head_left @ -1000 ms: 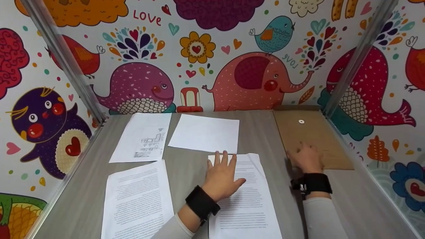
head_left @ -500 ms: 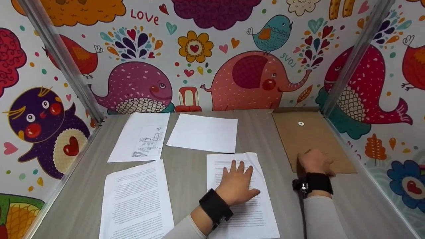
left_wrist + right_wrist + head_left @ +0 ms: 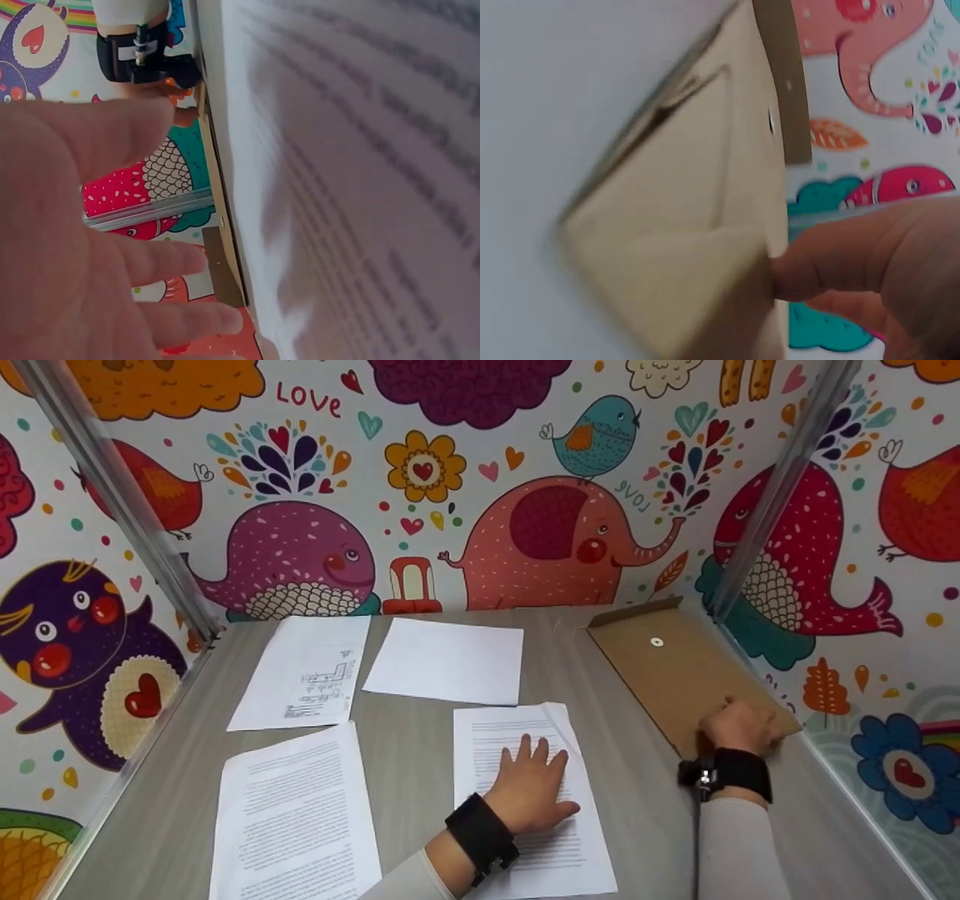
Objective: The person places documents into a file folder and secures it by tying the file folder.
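Observation:
A brown paper envelope (image 3: 675, 667) with a white round button lies tilted at the right, its flap (image 3: 634, 611) raised at the far end. My right hand (image 3: 739, 727) pinches its near end; in the right wrist view the thumb (image 3: 825, 255) presses on the bent paper of the envelope (image 3: 652, 262). Over a printed text sheet (image 3: 495, 727) in the middle is my left hand (image 3: 529, 787), fingers spread and straight. The left wrist view shows its fingers (image 3: 172, 259) close to the printed page (image 3: 360, 187); whether they touch it I cannot tell.
Another text sheet (image 3: 300, 810) lies at the near left. Behind it are a sheet with a drawing (image 3: 300, 671) and a blank white sheet (image 3: 446, 660). Patterned walls (image 3: 427, 405) with metal posts (image 3: 780, 487) enclose the grey table (image 3: 405, 765).
My right hand has closed on the envelope's near end and shifted it right, turning it askew. The left hand has slid down the text sheet, toward me.

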### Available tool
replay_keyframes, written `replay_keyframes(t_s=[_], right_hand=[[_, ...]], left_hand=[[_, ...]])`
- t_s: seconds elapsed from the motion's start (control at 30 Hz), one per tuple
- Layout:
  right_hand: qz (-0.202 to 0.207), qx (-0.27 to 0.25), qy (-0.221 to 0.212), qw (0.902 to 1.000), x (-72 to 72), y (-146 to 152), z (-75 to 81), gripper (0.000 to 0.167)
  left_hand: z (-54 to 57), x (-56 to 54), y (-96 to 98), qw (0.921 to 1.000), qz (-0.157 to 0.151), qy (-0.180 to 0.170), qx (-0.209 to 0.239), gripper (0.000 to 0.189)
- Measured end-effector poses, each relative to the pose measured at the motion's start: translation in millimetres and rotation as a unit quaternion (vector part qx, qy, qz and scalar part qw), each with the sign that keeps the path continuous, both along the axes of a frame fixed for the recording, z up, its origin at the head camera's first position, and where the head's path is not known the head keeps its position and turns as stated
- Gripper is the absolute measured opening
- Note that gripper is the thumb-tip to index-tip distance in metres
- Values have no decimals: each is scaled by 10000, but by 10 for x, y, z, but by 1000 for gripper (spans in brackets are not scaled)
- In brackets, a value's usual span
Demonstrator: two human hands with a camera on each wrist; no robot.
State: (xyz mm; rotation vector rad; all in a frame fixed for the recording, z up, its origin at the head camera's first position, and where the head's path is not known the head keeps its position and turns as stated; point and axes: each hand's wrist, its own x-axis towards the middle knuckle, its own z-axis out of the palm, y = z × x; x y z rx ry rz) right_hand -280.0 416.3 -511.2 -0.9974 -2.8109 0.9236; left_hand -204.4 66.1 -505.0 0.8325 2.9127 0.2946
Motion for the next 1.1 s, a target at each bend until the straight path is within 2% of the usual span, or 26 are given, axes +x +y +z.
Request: replay_keyframes(t_s=[0.17,0.23,0.33,0.43,0.53,0.57,0.7,0.8,1.0,1.1], right_hand=[[267,-7,-384,9989,76,293,51,73],[349,-179,-535,9978,105,389,73,81],[297,-577,-529,9965,148,514,112,97],[89,-982,-505,9938,190,603,157,107],[-13,-1019,-637,9927,214,663,189,105],[63,-892,-687,9936,218,677,192,103],[470,-435,-753,9951,213,725,197,101],[605,-432,-779,9942,217,769,204,102],[651,-797,-833,9912,257,856,206,107],[793,-944,-916,9881,289,891,225,94]], left_hand=[[-26,13,14,9999,-25,-92,39,78],[-38,9,12,9999,-42,-114,26,77],[-42,-23,24,9999,-113,-85,-4,76],[-15,-77,55,9998,-183,-28,22,75],[55,-145,99,9997,-189,15,125,74],[85,-171,117,9997,-172,-3,195,74],[192,-316,223,9989,-61,45,461,72],[211,-448,330,9975,130,79,686,70],[113,-750,530,9874,698,-141,1410,69],[68,-889,596,9839,879,-86,1556,73]])
